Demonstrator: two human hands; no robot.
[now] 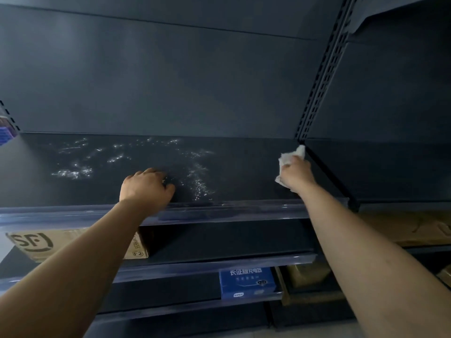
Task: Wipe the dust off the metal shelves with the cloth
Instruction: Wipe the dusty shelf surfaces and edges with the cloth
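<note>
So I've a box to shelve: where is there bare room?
The top shelf is bare between the left hand and the cloth. Below, beside the cardboard box, is free. The blue box crowds the lowest.

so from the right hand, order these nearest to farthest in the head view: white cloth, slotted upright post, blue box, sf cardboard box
1. white cloth: held in the right hand, at the shelf's right end.
2. slotted upright post: just behind and above the cloth, at the back right.
3. blue box: two shelves lower, slightly left.
4. SF cardboard box: far left, on the shelf just below.
</note>
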